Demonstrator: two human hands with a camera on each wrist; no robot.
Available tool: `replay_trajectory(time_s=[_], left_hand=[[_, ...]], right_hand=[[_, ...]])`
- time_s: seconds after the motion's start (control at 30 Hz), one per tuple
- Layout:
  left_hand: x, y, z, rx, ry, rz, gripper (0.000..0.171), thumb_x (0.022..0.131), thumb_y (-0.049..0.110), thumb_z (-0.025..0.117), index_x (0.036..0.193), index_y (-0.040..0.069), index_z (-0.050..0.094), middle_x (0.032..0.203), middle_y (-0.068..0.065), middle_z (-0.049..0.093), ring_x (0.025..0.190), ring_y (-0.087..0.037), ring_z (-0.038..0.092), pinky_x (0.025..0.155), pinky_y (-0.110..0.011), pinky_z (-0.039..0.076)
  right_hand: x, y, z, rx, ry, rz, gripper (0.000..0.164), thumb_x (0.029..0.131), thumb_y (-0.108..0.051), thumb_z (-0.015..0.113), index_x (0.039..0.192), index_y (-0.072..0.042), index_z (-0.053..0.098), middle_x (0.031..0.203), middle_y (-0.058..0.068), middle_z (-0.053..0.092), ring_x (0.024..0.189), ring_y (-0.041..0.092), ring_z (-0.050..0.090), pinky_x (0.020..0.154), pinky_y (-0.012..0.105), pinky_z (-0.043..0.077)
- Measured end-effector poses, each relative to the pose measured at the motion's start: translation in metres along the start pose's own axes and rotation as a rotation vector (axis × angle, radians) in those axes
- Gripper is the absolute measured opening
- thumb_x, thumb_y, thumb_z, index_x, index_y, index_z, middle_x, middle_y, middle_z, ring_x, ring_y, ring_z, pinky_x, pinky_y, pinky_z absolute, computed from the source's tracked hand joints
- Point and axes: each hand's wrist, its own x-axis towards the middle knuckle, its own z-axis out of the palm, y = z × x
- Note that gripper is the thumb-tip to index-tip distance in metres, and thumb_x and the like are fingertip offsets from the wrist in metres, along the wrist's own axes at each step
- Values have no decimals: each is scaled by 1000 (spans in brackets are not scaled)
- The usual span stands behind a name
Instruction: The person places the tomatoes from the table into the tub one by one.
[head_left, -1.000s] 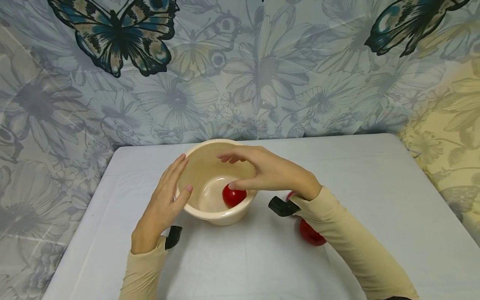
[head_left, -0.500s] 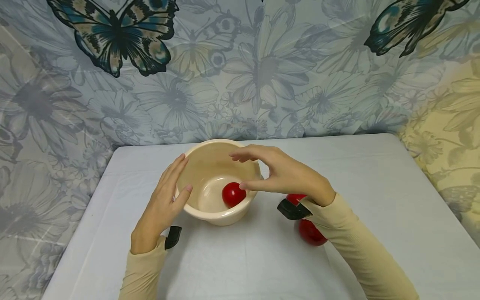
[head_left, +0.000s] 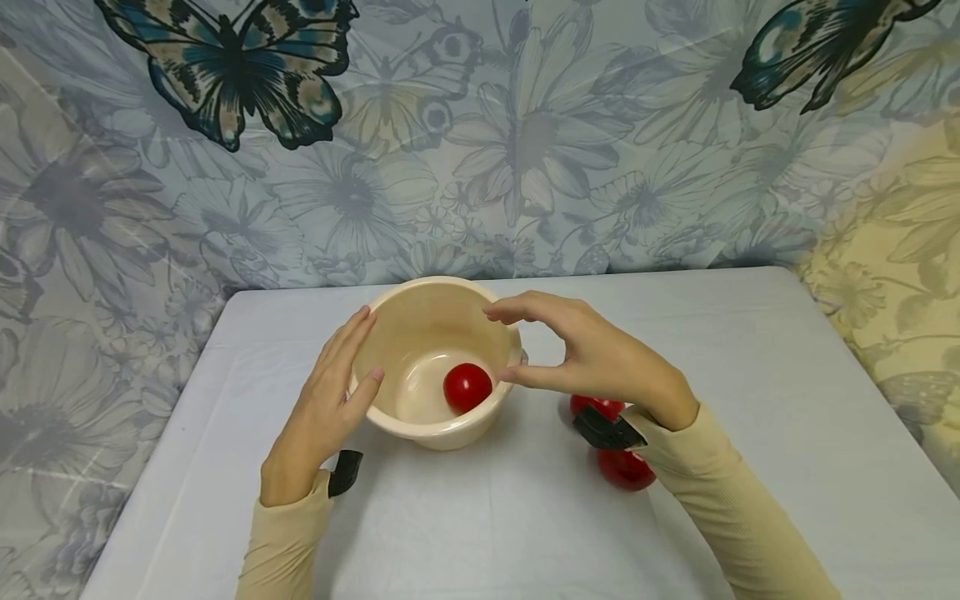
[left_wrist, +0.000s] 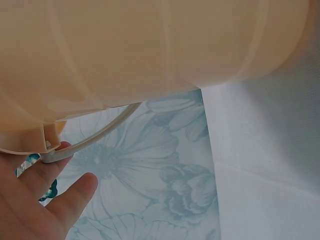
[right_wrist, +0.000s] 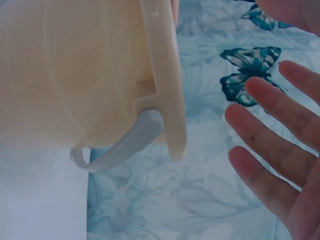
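A beige plastic bucket (head_left: 431, 312) stands on the table with a shiny, round, tomato-like red thing (head_left: 467, 388) inside it. My left hand (head_left: 318, 400) rests against the bucket's left rim, fingers extended and thumb apart. In the left wrist view, its fingertips lie by the lug where the pale bail handle (left_wrist: 100, 135) joins. My right hand (head_left: 600, 358) hovers at the right rim, holding nothing, with thumb and fingers spread. The right wrist view shows these fingers (right_wrist: 270, 135) apart from the bucket and its handle (right_wrist: 132, 142).
Two more red round things, one farther (head_left: 597, 406) and one nearer (head_left: 626, 472), lie right of the bucket, partly covered by the black wrist camera (head_left: 609, 429). A white cloth covers the table (head_left: 465, 533). Behind it hangs a floral butterfly-print fabric (head_left: 525, 167).
My right hand has drawn back to the right, from over the bucket's opening to its right rim, uncovering the red thing inside. The left hand has stayed in place.
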Motion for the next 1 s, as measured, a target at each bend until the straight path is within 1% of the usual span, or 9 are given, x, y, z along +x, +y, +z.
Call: replay_trajectory(time_s=[0.07, 0.2, 0.3, 0.43, 0.53, 0.67, 0.8, 1.0], left_hand=[[0, 0, 0, 0, -2, -1, 65, 96, 13, 55, 156, 12, 31, 163, -4, 28, 151, -28, 25, 121, -55, 23], [0, 0, 0, 1, -3, 3, 65, 96, 13, 55, 156, 11, 31, 163, -5, 28, 151, -27, 25, 121, -55, 23], [1, -1, -1, 3, -2, 4, 65, 95, 13, 55, 156, 12, 31, 163, -6, 29, 151, -27, 25, 121, -55, 23], [1, -1, -1, 2, -2, 2, 66, 95, 13, 56, 156, 12, 31, 163, -8, 29, 151, -27, 25, 121, -55, 23], [1, -2, -1, 0, -1, 0, 66, 95, 13, 56, 156, 12, 32, 163, -8, 30, 151, -27, 25, 121, -55, 23], [1, -2, 0, 0, 0, -1, 65, 95, 13, 56, 156, 12, 32, 163, -6, 29, 151, -26, 26, 121, -54, 23], [0, -2, 0, 1, -2, -6, 65, 95, 13, 56, 156, 13, 32, 163, -4, 29, 151, -26, 25, 121, -54, 23], [0, -1, 0, -9, -5, -11, 65, 95, 13, 56, 156, 12, 32, 163, -4, 28, 152, -26, 25, 121, -54, 23]], right_hand=[[-3, 1, 0, -14, 5, 2, 55, 84, -20, 80, 134, -12, 58, 131, 2, 64, 118, 18, 59, 104, 39, 48], [-10, 2, -2, -3, 6, 45, 58, 83, -21, 80, 136, -18, 57, 132, -2, 63, 120, 15, 57, 105, 37, 48], [-16, 3, -3, 11, 7, 77, 60, 83, -22, 81, 137, -17, 56, 134, -3, 62, 125, 15, 56, 107, 39, 47], [-24, 6, -3, 3, 19, 99, 60, 83, -21, 81, 137, -13, 56, 134, -1, 61, 125, 15, 55, 107, 40, 46], [-29, 9, -2, 0, 30, 103, 61, 82, -21, 82, 136, -13, 57, 134, -2, 62, 125, 14, 56, 106, 39, 46], [-34, 14, 0, -3, 37, 113, 62, 81, -23, 83, 136, -15, 57, 134, -4, 62, 125, 13, 56, 106, 39, 47], [-40, 19, 2, -5, 35, 155, 61, 81, -24, 83, 136, -18, 57, 133, -6, 62, 124, 12, 56, 105, 40, 47], [-50, 28, 7, -17, 34, 186, 60, 81, -26, 83, 135, -20, 57, 131, -6, 63, 122, 13, 57, 104, 41, 48]])
